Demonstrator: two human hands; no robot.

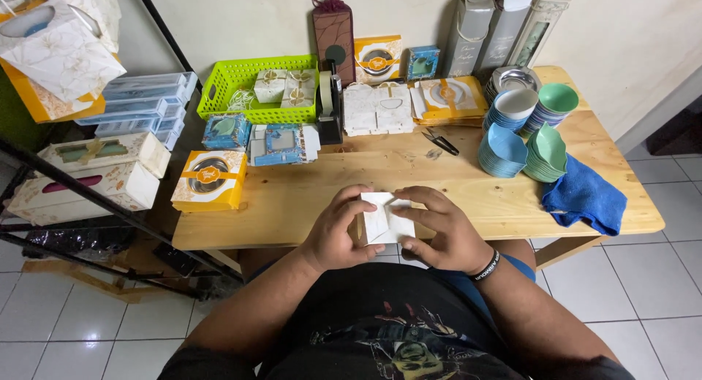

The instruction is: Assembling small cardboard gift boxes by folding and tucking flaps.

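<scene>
Seen from above, a seated person holds a small white box point(382, 221) in both hands at the near edge of a wooden table point(468, 183). The left hand point(338, 230) grasps the box's left side, fingers curled over its top edge and thumb underneath. The right hand point(439, 230) grips the right side, fingers pressed on the box's top flaps; a black wristband point(488, 267) sits on that wrist. The box is between the palms, just above the person's lap.

Beyond the hands, in the middle of the table, lie small black scissors point(440, 141). Past the right hand stand stacks of blue and green bowls point(528, 131), and a blue cloth point(585, 197) lies to that hand's right, draped at the table's corner. Past the left hand sits a yellow gift box point(210, 179) with a round window, and farther away a green basket point(256, 88) holding small white boxes. A tape dispenser point(329, 106) stands beside the basket, with flat white box blanks point(379, 108) next to it. Tall grey boxes point(501, 29) lean on the wall at the far edge.
</scene>
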